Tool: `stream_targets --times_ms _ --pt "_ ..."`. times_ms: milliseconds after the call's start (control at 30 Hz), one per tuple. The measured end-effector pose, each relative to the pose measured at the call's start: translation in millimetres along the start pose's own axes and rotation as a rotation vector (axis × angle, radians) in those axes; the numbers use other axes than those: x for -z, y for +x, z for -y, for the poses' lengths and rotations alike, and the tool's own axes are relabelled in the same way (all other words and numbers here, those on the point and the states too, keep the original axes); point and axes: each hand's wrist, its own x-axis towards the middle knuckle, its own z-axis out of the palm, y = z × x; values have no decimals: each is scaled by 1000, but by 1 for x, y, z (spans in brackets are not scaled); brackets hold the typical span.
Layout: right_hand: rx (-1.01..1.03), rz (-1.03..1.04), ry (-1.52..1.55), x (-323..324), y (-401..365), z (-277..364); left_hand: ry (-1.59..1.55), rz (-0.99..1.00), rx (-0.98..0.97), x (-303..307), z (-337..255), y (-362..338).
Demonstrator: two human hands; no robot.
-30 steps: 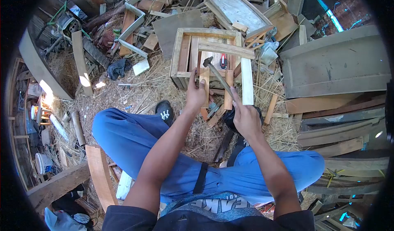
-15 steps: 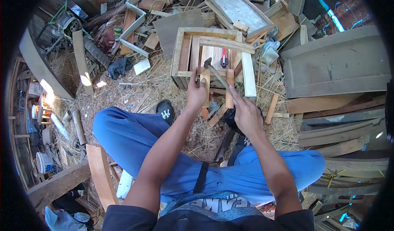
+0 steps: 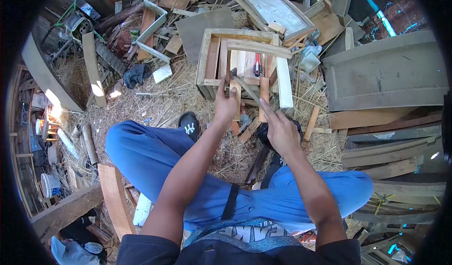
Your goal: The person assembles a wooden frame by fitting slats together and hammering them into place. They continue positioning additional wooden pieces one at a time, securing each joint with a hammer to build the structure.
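Observation:
My right hand (image 3: 284, 134) is closed around the handle of a hammer (image 3: 248, 89). The hammer's dark head lies over the top end of a narrow wooden strip (image 3: 236, 95), at the near edge of a wooden box frame (image 3: 205, 53). My left hand (image 3: 226, 107) grips that strip from the left, its thumb along the face and index finger pointing up beside the hammer head. A second wooden strip (image 3: 264, 98) stands parallel, just right of the first. Inside the frame lies a red and black handled tool (image 3: 257, 65).
A pale board (image 3: 285, 86) leans at the frame's right side. Behind it are a framed panel (image 3: 275, 8) and scrap wood. Large boards (image 3: 381, 72) are stacked on the right. Straw (image 3: 160, 100) covers the ground, and a curved plank (image 3: 115, 199) stands by my left leg.
The hammer head has shifted slightly left, toward my left fingers, and my right hand has moved slightly with it. My left hand stays on the strip.

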Motion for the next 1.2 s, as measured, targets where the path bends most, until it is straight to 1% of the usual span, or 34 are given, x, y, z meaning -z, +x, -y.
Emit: stream_targets --times_ms 33,100,133,167,233,267,333,467,533,567,633,667,700,733,767,800,867,900,967,1000,1100,1133,1200 --pt "2 -5 1 2 2 3 10 -17 17 0 -2 1" --pt "-13 -159 198 2 -2 8 7 -11 29 1 -2 -1" --pt "8 -207 217 1 -1 6 1 -2 37 1 -2 -3" --pt "7 -203 216 4 0 6 -1 -3 41 1 0 -3" --pt "-125 88 37 13 5 7 7 -30 -15 0 2 0" --pt "-126 82 38 10 5 4 9 -26 -20 -1 2 2" --pt "33 -171 145 0 0 1 21 -15 -26 1 4 3" --pt "17 -109 95 3 0 1 5 16 9 3 8 4" --pt "-82 21 52 9 1 6 12 18 15 3 7 5" --pt "-81 24 55 6 1 6 14 15 18 5 8 7" --pt "55 -257 238 -3 -3 3 70 18 -44 6 11 7" --pt "68 -243 247 -4 -3 2 67 19 -41 6 12 6" --pt "71 -244 243 -4 -2 0 46 16 7 5 5 3" --pt "24 -120 148 -3 -1 -2 27 16 54 4 -1 1" --pt "-26 -2 55 -3 1 -3 30 21 47 2 -3 1" --pt "-23 -10 57 -2 4 -2 12 15 29 1 -3 3" --pt "64 -240 178 -4 0 1 -6 2 32 4 3 0" --pt "61 -233 177 -4 -2 1 6 13 22 5 4 0" --pt "-11 -33 6 -2 -2 0 12 26 3 3 1 -1" --pt "-11 -37 4 0 -2 -1 8 18 17 3 2 -1" --pt "11 -128 151 -3 -1 -1 23 6 12 5 1 6" --pt "7 -118 152 -7 -3 -1 33 4 8 5 5 4" --pt "75 -248 178 -11 -4 -3 42 7 14 6 4 0"
